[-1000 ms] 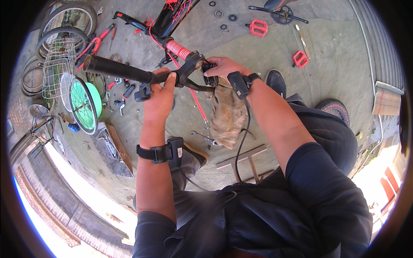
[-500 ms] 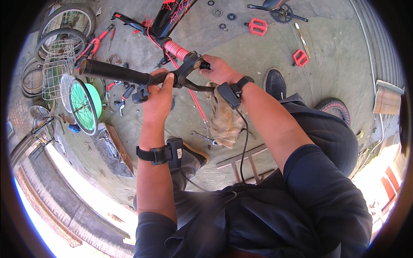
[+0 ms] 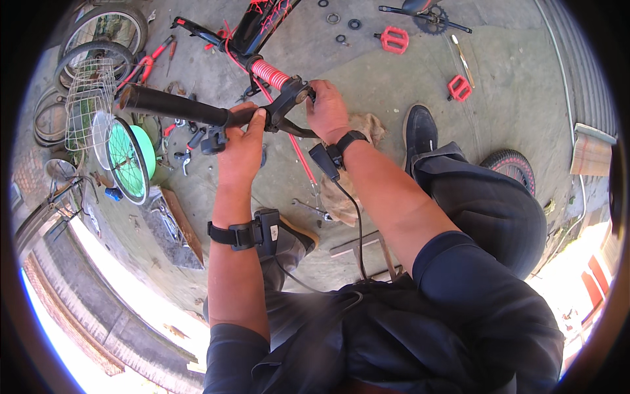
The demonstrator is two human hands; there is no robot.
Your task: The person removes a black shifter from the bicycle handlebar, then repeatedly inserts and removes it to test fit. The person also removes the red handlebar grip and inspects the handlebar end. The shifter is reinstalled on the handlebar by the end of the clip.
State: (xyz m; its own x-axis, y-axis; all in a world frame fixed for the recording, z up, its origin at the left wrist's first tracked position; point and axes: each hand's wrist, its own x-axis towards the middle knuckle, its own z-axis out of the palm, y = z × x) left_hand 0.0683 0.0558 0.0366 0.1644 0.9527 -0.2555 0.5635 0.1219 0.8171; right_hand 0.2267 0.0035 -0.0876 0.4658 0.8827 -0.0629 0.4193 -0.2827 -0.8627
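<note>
A black bicycle handlebar (image 3: 174, 105) crosses in front of me. Its black stem (image 3: 292, 98) is clamped at the end of a ribbed red tube (image 3: 269, 73) on a black bike frame with red markings (image 3: 258, 29). My left hand (image 3: 241, 138) is wrapped round the bar just left of the stem, thumb on top, beside a black lever clamp (image 3: 214, 141). At the stem's end, the closed fingers of my right hand (image 3: 326, 111) meet a small dark piece, mostly hidden. A brown rag (image 3: 341, 203) lies below on the ground.
Two red pedals (image 3: 395, 40) (image 3: 459, 88), a crankset (image 3: 430, 21) and several rings (image 3: 354, 24) lie ahead to the right. Left are wheels (image 3: 128, 161), a wire basket (image 3: 90, 105), a green basin (image 3: 146, 154) and a tool tray (image 3: 174, 226). A small wooden stool (image 3: 377, 249) is near my legs.
My right hand has shifted left and turned at the stem's end, covering more of the dark piece. My left hand keeps its hold on the handlebar.
</note>
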